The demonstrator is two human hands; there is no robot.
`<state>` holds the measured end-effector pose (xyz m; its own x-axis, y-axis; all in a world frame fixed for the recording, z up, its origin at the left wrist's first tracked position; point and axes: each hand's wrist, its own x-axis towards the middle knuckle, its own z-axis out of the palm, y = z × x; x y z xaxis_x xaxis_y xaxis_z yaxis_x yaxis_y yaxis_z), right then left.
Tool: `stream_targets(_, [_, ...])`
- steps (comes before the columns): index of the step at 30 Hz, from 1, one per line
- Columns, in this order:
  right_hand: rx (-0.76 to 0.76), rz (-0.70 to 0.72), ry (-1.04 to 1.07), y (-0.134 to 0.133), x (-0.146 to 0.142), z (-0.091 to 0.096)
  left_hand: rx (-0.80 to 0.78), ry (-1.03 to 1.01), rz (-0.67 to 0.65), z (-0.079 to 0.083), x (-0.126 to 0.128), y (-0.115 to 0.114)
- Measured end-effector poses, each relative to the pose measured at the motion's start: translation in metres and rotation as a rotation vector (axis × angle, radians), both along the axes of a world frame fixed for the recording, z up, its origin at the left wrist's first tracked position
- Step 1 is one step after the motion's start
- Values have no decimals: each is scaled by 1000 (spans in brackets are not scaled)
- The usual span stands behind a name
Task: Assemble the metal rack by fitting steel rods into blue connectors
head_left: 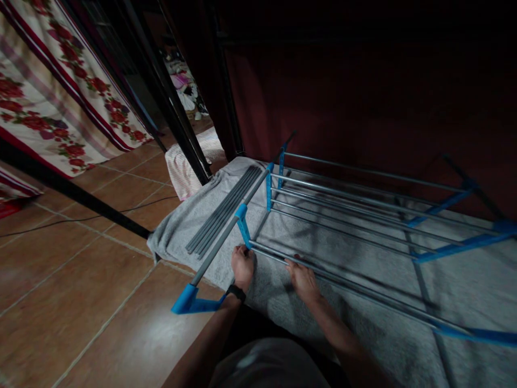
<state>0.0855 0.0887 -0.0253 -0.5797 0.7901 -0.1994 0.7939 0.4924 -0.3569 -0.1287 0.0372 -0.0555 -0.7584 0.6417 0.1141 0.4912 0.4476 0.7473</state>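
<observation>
Grey towelling (177,237) lies beneath a blue-jointed metal rack (323,187), which spreads from the centre toward three o'clock. At six o'clock, the left hand (243,268) curls beneath a blue bracket (244,227), its hold too hidden to tell, while at its three o'clock the right hand (302,277) closes its fingers on the near rod (363,289). Loose tubes (224,213) lie toward the left hand's eleven o'clock.
</observation>
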Motion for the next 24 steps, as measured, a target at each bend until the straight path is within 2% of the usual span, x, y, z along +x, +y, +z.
stream_targets(14, [22, 13, 46, 2, 3, -7, 24, 36, -42, 4, 10, -2])
stream_targets(24, [122, -50, 191, -3, -3, -17, -8, 18, -11, 13, 12, -1])
